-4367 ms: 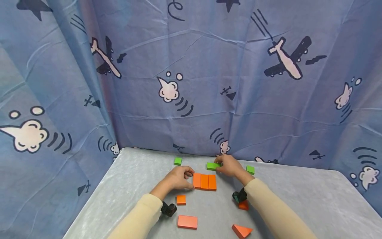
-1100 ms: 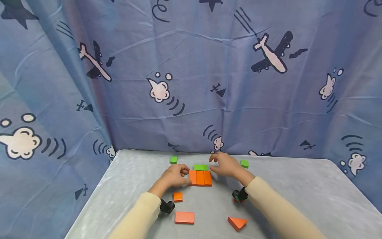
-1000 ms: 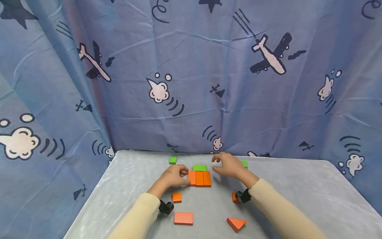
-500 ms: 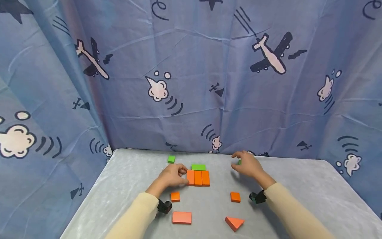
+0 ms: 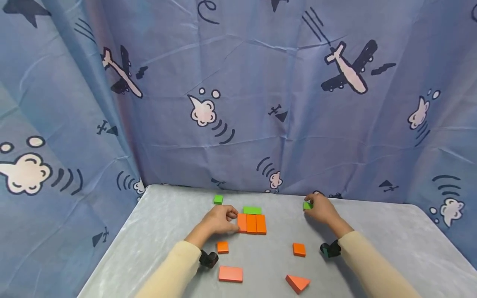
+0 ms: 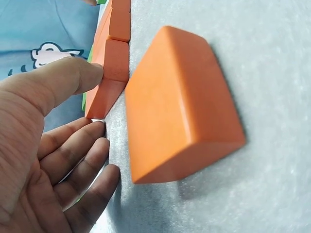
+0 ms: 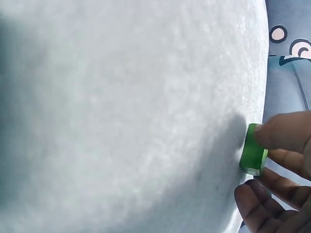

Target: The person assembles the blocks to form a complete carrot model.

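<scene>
Since the frame half a second ago, the right hand [image 5: 321, 210] has gone from parted fingers to gripping the right green block [image 7: 252, 154]. Watching over the remote feed, I go left to right. At the back left lies a small green block [image 5: 218, 199]. Nearer, an orange square [image 5: 222, 247] lies behind a coral rectangle [image 5: 230, 274]. My left-side view shows the left hand [image 5: 219, 219] loosely curved, thumb and fingers well parted, thumb touching the leftmost orange block [image 5: 242, 223] of a row of three. A long green block [image 5: 252, 210] lies just behind that row. Further right are a coral triangle [image 5: 297, 283] and a second orange square [image 5: 299, 249]. Farthest right, the right hand pinches the right green block between thumb and fingers; I cannot tell whether it is off the table [image 5: 376, 236]. I judge the step as grasping that block while the left hand steadies the row; the next move calls for a level lift without losing the pinch.
</scene>
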The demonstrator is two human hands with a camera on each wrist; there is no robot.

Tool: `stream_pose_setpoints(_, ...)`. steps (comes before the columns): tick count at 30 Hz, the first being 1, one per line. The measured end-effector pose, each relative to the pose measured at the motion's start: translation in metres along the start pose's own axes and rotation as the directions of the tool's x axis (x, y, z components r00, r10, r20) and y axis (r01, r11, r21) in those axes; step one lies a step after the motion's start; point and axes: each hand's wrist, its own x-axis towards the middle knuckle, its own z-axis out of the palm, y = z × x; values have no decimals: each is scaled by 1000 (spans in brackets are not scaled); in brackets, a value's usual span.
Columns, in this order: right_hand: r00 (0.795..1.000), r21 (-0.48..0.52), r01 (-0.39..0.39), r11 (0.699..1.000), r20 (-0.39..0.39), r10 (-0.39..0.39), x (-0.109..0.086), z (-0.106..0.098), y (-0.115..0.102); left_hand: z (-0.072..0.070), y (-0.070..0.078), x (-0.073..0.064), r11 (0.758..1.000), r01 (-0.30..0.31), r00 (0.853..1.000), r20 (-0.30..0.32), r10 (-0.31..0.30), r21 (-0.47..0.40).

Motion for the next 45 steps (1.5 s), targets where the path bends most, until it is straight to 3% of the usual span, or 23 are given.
stream_pose_setpoints(9,1000,34,8,999,13,-8,5,-3,-8,-1,3,4,1000,-1,1000,19,1,-5)
stream_pose_setpoints(21,988,161,130,978,58,-141,29,11,-75,-3,0,1,999,2,1000,-1,-2,41)
stream_pose_setpoints(27,984,189,133,973,89,-152,35,20,-96,-5,2,1,999,-11,1000,1,11,39)
stream_pose_setpoints(34,982,176,124,976,121,-147,37,37,-104,-3,1,0,999,-6,1000,8,5,43)
stream_pose_setpoints(45,982,127,135,983,116,-149,40,43,-102,-2,5,1,999,-6,1000,20,5,40)
